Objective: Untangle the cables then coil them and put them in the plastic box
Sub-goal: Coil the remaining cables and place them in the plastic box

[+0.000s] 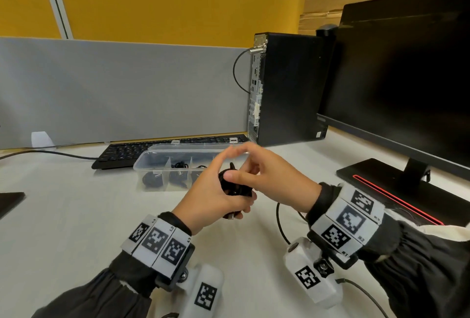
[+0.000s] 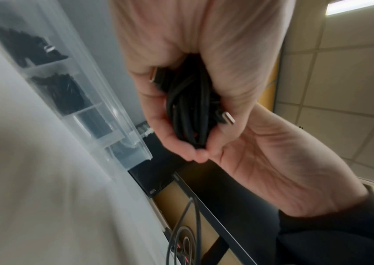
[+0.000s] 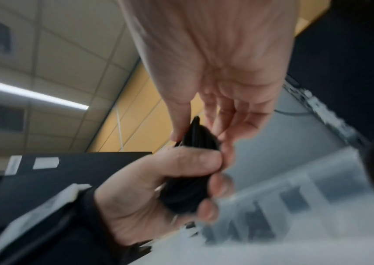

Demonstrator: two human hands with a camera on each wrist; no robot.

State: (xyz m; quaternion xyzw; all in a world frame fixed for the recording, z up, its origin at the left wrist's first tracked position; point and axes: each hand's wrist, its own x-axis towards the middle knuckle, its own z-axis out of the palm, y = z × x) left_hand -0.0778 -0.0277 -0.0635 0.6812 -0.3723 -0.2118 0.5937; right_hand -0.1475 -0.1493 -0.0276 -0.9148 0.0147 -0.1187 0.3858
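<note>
A black cable coil [image 1: 232,186] is held above the white desk, just in front of the clear plastic box [image 1: 152,186]. My left hand [image 1: 211,198] grips the coil's lower part with curled fingers. My right hand [image 1: 254,172] pinches its top between thumb and fingers. The left wrist view shows the bundled strands of the coil [image 2: 190,107] and a metal connector [image 2: 227,119] sticking out of the grip. In the blurred right wrist view the coil [image 3: 195,134] sits between both hands. The box [image 2: 122,125] is divided, and several compartments hold coiled black cables.
A black keyboard [image 1: 132,151] lies behind the box, with a PC tower [image 1: 287,88] and a monitor [image 1: 407,75] to the right; the monitor base [image 1: 396,190] reaches toward my right wrist. A loose black cable [image 1: 279,221] lies under that wrist. A grey partition [image 1: 114,88] backs the desk.
</note>
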